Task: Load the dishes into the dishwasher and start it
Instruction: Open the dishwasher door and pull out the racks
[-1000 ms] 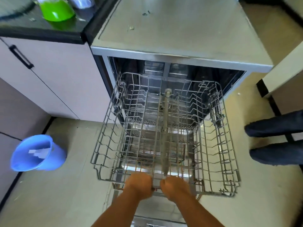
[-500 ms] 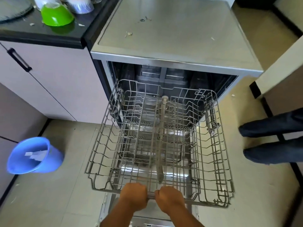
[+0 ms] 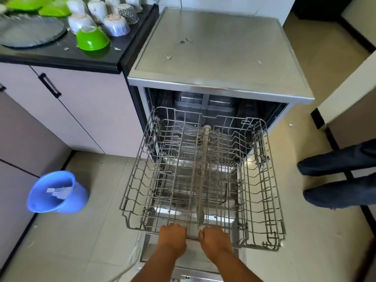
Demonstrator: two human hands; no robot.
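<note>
Prep step: both hands, left (image 3: 173, 239) and right (image 3: 215, 240), curled over the front rim of the empty grey wire upper rack (image 3: 203, 180), pulled out of the open steel dishwasher (image 3: 219, 58). Nothing loaded yet. Next: release, reach left to the black desk (image 3: 61, 58) for the upturned green plastic bowls (image 3: 92, 39) and pale cups (image 3: 116, 25). Floor open left; blue plastic bucket (image 3: 57, 192) and someone's dark shoes (image 3: 341, 176) flank the rack.

No writing, label, brand, number or sign could be read anywhere in the view.
</note>
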